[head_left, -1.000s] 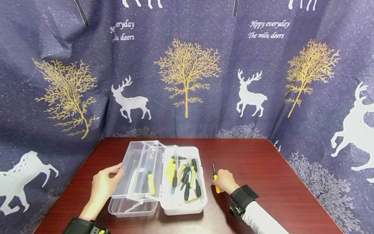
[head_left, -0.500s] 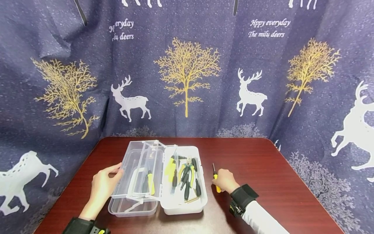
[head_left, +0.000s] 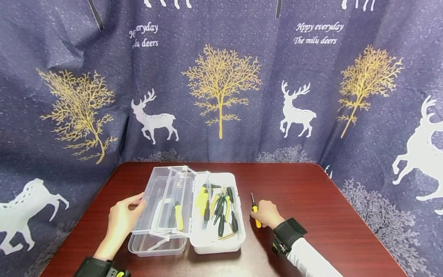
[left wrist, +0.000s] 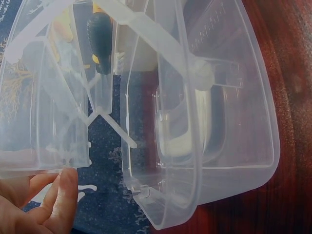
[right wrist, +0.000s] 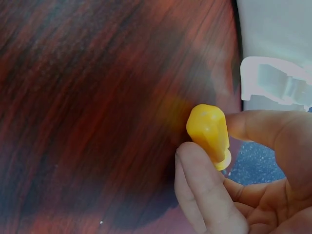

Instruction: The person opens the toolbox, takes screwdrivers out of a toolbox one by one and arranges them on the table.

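Observation:
In the head view my left hand (head_left: 119, 221) grips the left edge of a clear plastic tray (head_left: 150, 200) that is raised over the opened clear lid (head_left: 157, 249) of a toolbox. The left wrist view shows fingertips pinching the tray's edge. A yellow-and-black-handled tool (head_left: 178, 217) lies in the tray. To the right of the box, my right hand (head_left: 268, 213) pinches a screwdriver (head_left: 258, 223) by its yellow handle, its shaft pointing away from me. The handle's end (right wrist: 207, 127) shows between thumb and fingers in the right wrist view, close over the table.
The white toolbox base (head_left: 221, 249) holds pliers (head_left: 227, 209), several dark-handled tools (head_left: 221, 226) and yellow-handled ones (head_left: 201, 202). Thin brass-coloured rods (head_left: 226, 237) lie at its near end. A dark red table (head_left: 297, 188) carries everything; a patterned curtain (head_left: 242, 150) hangs behind it.

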`<state>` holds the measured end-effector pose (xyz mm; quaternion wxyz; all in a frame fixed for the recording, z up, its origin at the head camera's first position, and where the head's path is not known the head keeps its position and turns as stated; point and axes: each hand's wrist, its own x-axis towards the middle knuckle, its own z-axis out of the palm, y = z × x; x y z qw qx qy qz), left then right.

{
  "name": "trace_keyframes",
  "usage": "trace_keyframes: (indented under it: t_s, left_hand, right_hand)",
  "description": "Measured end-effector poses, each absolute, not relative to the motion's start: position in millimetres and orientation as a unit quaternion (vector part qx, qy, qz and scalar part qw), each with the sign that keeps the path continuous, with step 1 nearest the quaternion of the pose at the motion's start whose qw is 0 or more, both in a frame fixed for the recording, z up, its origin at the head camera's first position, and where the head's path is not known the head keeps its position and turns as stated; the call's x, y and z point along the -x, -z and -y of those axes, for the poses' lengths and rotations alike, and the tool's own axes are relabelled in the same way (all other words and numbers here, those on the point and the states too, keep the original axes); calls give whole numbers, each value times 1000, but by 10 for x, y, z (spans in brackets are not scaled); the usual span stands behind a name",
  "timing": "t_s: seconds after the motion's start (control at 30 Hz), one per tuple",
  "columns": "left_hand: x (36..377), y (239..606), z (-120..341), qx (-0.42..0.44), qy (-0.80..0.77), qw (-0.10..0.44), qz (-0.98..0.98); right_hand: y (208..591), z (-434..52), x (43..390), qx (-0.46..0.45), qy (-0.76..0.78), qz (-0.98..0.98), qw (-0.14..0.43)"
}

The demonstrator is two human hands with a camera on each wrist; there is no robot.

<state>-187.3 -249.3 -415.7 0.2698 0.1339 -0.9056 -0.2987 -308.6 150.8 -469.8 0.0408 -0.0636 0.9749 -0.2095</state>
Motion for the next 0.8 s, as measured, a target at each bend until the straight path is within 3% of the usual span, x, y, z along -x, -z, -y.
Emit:
trace_keyframes:
  t_s: [0.8]
  left_hand:
    - [1855,4121,2481,-124,300,266,908]
  right_hand:
    - [4434,-1492,3083,75,182,-980,35]
